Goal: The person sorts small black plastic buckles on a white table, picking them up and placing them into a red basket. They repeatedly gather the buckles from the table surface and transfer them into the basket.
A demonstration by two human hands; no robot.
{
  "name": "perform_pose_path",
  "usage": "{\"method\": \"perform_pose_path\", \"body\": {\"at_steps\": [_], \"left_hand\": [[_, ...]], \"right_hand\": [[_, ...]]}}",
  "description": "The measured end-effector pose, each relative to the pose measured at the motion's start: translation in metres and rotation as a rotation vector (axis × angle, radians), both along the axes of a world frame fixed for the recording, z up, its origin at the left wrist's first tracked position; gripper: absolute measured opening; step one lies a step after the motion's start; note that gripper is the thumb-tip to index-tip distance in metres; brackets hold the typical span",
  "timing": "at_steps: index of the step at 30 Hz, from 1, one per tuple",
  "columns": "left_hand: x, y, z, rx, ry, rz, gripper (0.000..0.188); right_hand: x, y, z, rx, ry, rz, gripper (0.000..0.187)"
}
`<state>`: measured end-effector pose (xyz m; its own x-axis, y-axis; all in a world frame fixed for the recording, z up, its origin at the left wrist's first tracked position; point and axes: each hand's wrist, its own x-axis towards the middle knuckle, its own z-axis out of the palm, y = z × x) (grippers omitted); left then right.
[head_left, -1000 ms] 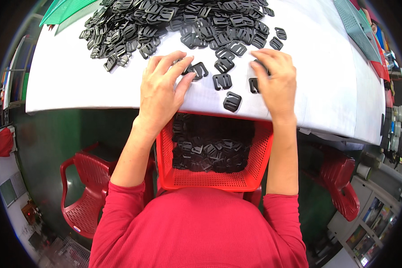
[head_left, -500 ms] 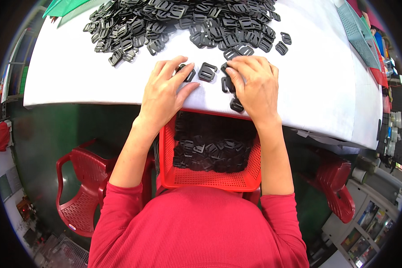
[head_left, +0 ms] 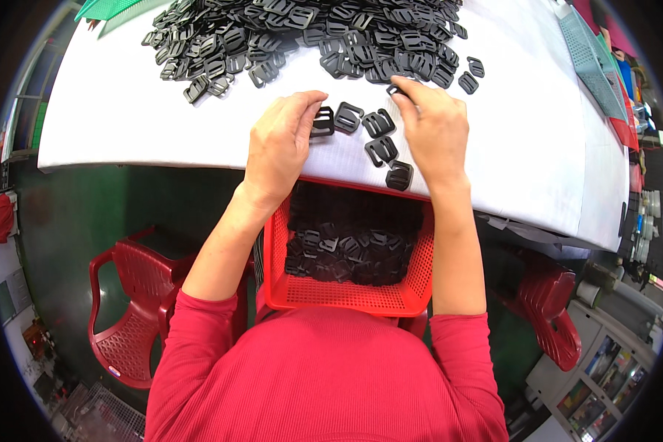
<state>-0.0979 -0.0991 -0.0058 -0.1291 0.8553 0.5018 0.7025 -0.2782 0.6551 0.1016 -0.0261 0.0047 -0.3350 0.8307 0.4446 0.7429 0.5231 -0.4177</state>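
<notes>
My left hand (head_left: 281, 140) pinches a black plastic strap buckle (head_left: 323, 122) between thumb and fingers, close to the tabletop. At the near edge of the pile, my right hand (head_left: 436, 131) grips another black buckle (head_left: 395, 89), mostly covered by the fingertips. Between the hands lie several loose buckles: one buckle (head_left: 348, 116) next to the left hand's piece, another (head_left: 379, 123) to its right, and a third (head_left: 381, 151) below that. One more buckle (head_left: 399, 176) rests near the table's front edge. Beyond the hands spreads a big pile of the same buckles (head_left: 272, 37).
A red perforated basket (head_left: 346, 298) holding black buckles (head_left: 346, 247) sits below the edge of the white-covered table (head_left: 523, 147). Grey-blue (head_left: 595, 66) and green (head_left: 107, 9) baskets stand at the table's far sides. Dark red plastic chairs (head_left: 136, 317) are beside me.
My left fingers have closed on the buckle they were over. My right hand has moved up and away, uncovering the loose buckles, and now pinches one by the pile.
</notes>
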Motion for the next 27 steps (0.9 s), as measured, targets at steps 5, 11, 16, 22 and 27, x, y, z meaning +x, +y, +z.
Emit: {"method": "perform_pose_path", "body": {"at_steps": [5, 11, 16, 22, 27], "left_hand": [[-0.014, 0.008, 0.005, 0.282, 0.403, 0.078, 0.03], [-0.004, -0.018, 0.002, 0.225, 0.583, -0.127, 0.031], [0.004, -0.029, -0.009, 0.121, 0.393, -0.172, 0.034], [0.014, -0.003, 0.005, 0.072, 0.374, -0.12, 0.032], [0.015, 0.013, 0.007, -0.053, 0.191, -0.173, 0.019]], "right_hand": [[0.029, -0.004, 0.019, -0.477, 0.214, -0.002, 0.02], [0.029, 0.02, -0.005, 0.075, -0.06, 0.044, 0.021], [0.026, 0.019, 0.006, -0.096, 0.003, -0.011, 0.023], [0.049, 0.014, 0.011, -0.188, 0.153, -0.136, 0.019], [0.063, 0.009, 0.004, -0.196, 0.23, -0.162, 0.019]]}}
